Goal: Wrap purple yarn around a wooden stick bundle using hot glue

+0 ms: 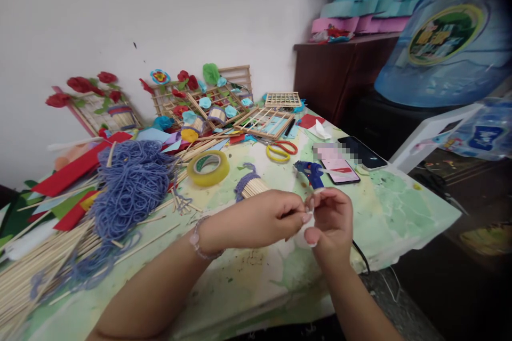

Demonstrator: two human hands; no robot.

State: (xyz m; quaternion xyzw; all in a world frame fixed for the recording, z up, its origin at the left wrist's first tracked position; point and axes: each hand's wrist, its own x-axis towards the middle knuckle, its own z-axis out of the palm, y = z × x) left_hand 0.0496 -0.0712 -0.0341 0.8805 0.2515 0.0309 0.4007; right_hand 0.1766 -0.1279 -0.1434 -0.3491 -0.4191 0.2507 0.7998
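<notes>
My left hand [276, 217] is closed in a pinch, thumb pressed against the fingers; anything between them is too small or hidden to make out. It meets the fingertips of my right hand [334, 221], whose fingers curve loosely with the thumb held apart. Just beyond the hands lies a blue hot glue gun [312, 172]. Behind my left hand is a small bundle of sticks [254, 186] wrapped with purple-blue yarn, partly covered by the hand. A roll of clear yellowish tape [208, 168] lies flat to its left.
On the patterned tablecloth [396, 218] are a tangled yarn heap [134, 186], loose wooden sticks [36, 282], scissors [282, 150] and two phones [362, 152]. Stick frames with paper flowers [192, 82] lean at the wall. A big water bottle [444, 37] stands right.
</notes>
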